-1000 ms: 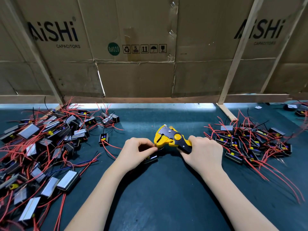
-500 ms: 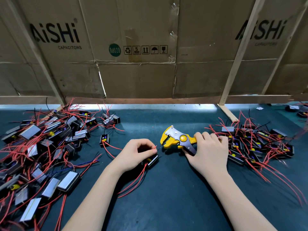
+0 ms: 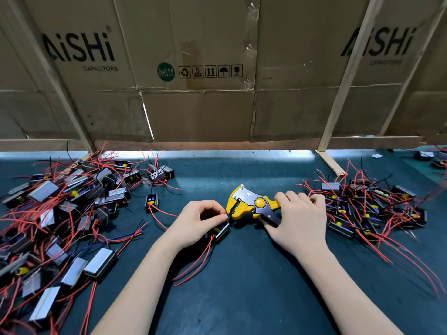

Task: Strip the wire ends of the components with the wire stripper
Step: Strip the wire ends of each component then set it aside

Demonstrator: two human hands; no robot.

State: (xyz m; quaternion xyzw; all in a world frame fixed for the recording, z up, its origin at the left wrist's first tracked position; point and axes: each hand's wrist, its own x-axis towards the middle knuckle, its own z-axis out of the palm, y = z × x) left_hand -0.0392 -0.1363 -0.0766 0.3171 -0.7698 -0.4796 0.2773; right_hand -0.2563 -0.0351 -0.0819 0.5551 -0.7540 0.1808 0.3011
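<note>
Wire stripper and component held at the centre of the dark tabletop [image 3: 242, 298].

Cardboard wall [image 3: 193, 112] behind; heaps of boxy black components with red leads left [image 3: 60, 213] and right [image 3: 370, 209]. The wire stripper [image 3: 251, 206] — yellow plastic body, grey metal plates — lies lengthwise left-right, its open jaws pointing left; the right hand [image 3: 298, 221] grips its handles. The left hand [image 3: 198, 223] pinches a red wire end [image 3: 225, 212] at the jaws — a small black component [image 3: 221, 232] beneath its fingers.
</note>
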